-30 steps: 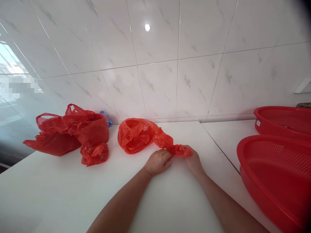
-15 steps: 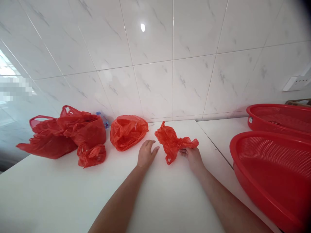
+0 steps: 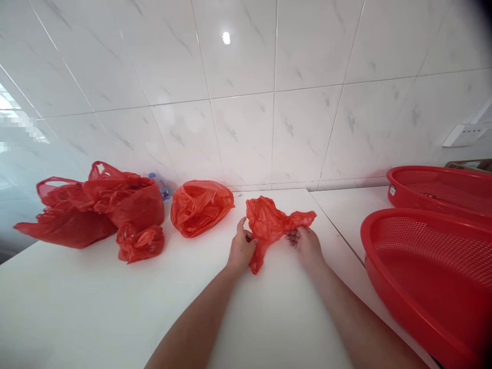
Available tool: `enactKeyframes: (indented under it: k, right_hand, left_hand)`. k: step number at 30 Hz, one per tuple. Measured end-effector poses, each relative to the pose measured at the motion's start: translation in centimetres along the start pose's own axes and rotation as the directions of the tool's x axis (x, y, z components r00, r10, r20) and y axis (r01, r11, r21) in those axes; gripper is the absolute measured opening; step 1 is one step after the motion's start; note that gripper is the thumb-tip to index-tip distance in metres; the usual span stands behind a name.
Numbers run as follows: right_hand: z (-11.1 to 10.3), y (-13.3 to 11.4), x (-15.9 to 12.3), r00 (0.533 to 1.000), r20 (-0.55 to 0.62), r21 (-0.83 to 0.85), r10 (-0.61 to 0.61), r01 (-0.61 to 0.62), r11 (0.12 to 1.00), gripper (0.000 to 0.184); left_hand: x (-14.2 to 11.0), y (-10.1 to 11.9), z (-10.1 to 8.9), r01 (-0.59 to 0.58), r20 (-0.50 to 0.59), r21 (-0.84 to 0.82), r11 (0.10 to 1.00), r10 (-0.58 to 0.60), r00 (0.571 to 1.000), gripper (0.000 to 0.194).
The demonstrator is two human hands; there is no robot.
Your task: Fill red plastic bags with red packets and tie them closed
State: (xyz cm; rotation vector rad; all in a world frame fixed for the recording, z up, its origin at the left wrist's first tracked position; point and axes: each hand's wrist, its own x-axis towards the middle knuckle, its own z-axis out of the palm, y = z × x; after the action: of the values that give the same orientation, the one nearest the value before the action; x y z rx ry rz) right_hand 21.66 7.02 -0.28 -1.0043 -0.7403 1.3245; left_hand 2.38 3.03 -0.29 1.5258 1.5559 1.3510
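Observation:
A crumpled red plastic bag (image 3: 269, 218) lies on the white table in front of me, its handle ends spread to the right and toward me. My left hand (image 3: 243, 248) is at its left edge, with the thumb on the plastic, the index finger raised and the other fingers curled against it. At the other side, my right hand (image 3: 307, 246) pinches the bag's right end, its fingers partly hidden under the plastic. Just left of my left hand sits a puffed-up red plastic bag (image 3: 202, 207), touched by neither hand.
Two full red bags (image 3: 125, 200) stand at the left, with a small knotted red bag (image 3: 140, 243) before them and a bottle (image 3: 160, 187) behind. Red perforated baskets (image 3: 371, 225) occupy the right side. A tiled wall (image 3: 242, 138) closes off the back.
My left hand has moved right and taken hold of the crumpled bag's left edge. The bag is spread somewhat wider, its lower handle shifted left and toward me. My right hand stays nearly in place.

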Motion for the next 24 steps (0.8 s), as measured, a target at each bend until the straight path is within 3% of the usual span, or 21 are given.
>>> enactKeyframes:
  k: [6,12,15,19,22,24]
  right_hand:
    - [-2.3,-1.2,1.7,0.986,-0.166,0.155,-0.009,0.035,0.987,0.015]
    - [-2.5,-1.5,1.3,0.992,-0.125,0.122,-0.035,0.050,0.991,0.009]
    - [-2.0,-1.5,0.8,0.995,-0.083,0.082,-0.056,0.063,0.995,0.013]
    - [-1.3,-1.5,-0.3,0.988,-0.111,-0.058,-0.105,0.099,0.993,0.026]
    - [-0.5,-1.2,-1.6,0.966,-0.207,-0.280,-0.152,0.091,0.956,0.033]
    - [0.1,-1.0,-2.7,0.972,-0.167,-0.371,-0.164,0.092,0.924,0.038]
  left_hand:
    - [1.8,-1.7,-3.0,0.051,-0.161,-0.051,0.997,-0.059,0.985,0.016]
    - [1.3,-1.1,-3.3,0.014,-0.237,-0.158,0.987,-0.052,0.970,0.016]
    - [1.0,-0.5,-2.7,0.049,-0.164,-0.336,0.941,-0.109,0.980,0.024]
    - [0.8,0.0,-2.0,0.143,0.072,-0.673,0.726,-0.129,0.989,0.029]
    - [0.8,-0.1,-1.8,0.156,0.097,-0.746,0.647,-0.126,0.987,0.028]
    - [0.9,-0.3,-1.7,0.141,0.083,-0.757,0.637,-0.120,0.989,0.028]
